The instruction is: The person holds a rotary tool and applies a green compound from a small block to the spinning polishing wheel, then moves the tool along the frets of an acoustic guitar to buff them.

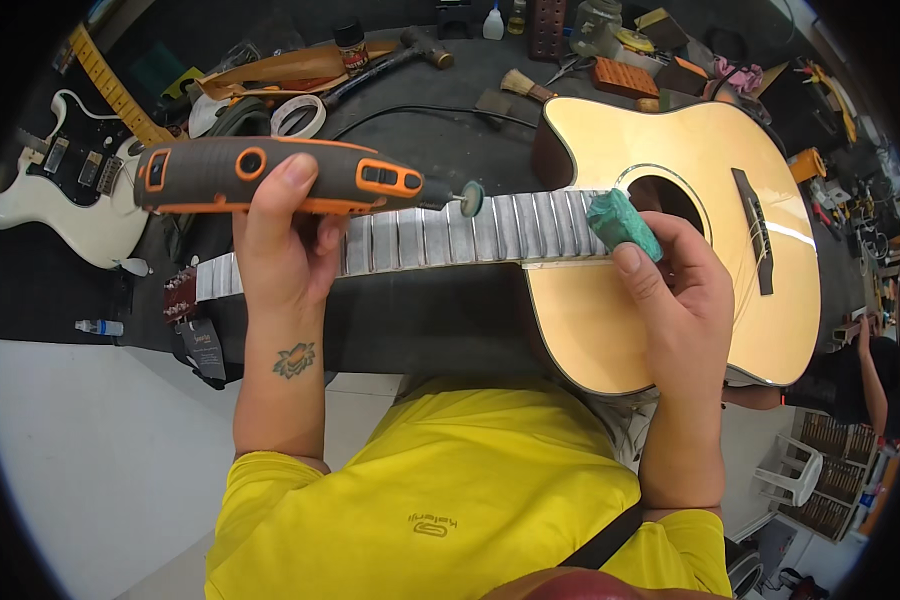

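An acoustic guitar (pixel 690 200) lies flat on the dark workbench, its neck (pixel 450 235) pointing left with the fretboard covered in silvery tape. My left hand (pixel 285 240) grips a grey and orange rotary tool (pixel 270 175), held level above the neck. Its small round polishing wheel (pixel 470 198) hovers at the fretboard's far edge. My right hand (pixel 675 290) pinches a green block of polishing compound (pixel 622 222) over the neck's end, beside the sound hole.
A white electric guitar (pixel 65 190) lies at the left. Along the back of the bench (pixel 440 130) are a tape roll (pixel 298 115), a hammer (pixel 410 48), a brush (pixel 522 86), bottles and small blocks. Another person (pixel 855 375) sits at the right near white chairs.
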### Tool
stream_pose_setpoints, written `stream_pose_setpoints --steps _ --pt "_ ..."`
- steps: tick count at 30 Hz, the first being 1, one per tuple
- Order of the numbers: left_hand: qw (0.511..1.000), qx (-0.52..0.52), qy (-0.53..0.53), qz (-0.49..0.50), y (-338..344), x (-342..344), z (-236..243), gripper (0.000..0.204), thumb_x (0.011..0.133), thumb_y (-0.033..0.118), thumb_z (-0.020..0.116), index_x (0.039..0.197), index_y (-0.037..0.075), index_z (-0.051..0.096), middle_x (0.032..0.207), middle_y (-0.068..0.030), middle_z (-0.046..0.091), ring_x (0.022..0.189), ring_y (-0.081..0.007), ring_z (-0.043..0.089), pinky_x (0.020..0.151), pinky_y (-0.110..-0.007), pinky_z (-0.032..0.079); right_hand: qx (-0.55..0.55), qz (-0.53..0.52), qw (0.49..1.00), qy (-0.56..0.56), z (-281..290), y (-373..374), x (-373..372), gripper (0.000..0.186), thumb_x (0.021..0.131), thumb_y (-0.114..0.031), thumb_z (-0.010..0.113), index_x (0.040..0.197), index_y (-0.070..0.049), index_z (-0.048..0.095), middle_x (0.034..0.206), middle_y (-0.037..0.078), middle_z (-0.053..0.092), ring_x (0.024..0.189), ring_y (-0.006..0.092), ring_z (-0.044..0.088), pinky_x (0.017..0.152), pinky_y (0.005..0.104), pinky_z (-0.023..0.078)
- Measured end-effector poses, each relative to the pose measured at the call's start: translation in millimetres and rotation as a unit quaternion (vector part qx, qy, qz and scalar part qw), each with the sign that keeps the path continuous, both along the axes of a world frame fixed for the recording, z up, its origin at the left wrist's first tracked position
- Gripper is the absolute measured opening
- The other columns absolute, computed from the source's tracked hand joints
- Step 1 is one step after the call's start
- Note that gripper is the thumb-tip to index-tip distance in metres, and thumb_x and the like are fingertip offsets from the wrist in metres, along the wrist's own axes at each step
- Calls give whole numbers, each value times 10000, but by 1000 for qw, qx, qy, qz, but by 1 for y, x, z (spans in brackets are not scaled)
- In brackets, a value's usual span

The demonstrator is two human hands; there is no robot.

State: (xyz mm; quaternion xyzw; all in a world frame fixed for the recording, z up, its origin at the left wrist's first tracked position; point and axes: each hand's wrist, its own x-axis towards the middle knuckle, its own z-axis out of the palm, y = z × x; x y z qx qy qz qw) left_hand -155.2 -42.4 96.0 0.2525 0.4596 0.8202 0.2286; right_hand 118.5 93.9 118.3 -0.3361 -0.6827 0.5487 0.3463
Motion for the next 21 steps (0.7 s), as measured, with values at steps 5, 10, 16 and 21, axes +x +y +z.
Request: stream_pose_setpoints --steps 5,10,16,21 --pt "999 -33 -14 -8 11 -6 5 213 900 227 708 961 38 630 837 -103 699 536 -94 565 417 -190 416 27 -1 1000 -11 -2 0 0 313 945 -164 765 1154 41 654 998 60 690 899 116 656 807 250 528" --pt "999 -45 -5 -12 10 -10 2 249 924 258 687 993 27 626 859 -132 710 495 -95 529 409 -189 410 38 -4 999 -19 -3 1 0 329 930 -168 777 1158 36 657 995 73 693 889 136 666 804 269 532" --pt "998 -57 -7 26 14 -4 3 258 931 263 672 991 15 636 870 -146 716 485 -101 525 402 -189 404 36 -11 999 -22 -4 0 0 340 921 -174 785 1160 32 658 997 69 697 883 137 661 809 279 530" --pt "998 -54 9 -1 12 -5 1 320 932 270 664 1013 -39 644 895 -180 721 493 -104 533 397 -184 393 39 -14 999 -28 -6 0 1 348 919 -192 791 1156 27 660 993 69 694 878 136 654 805 273 523"
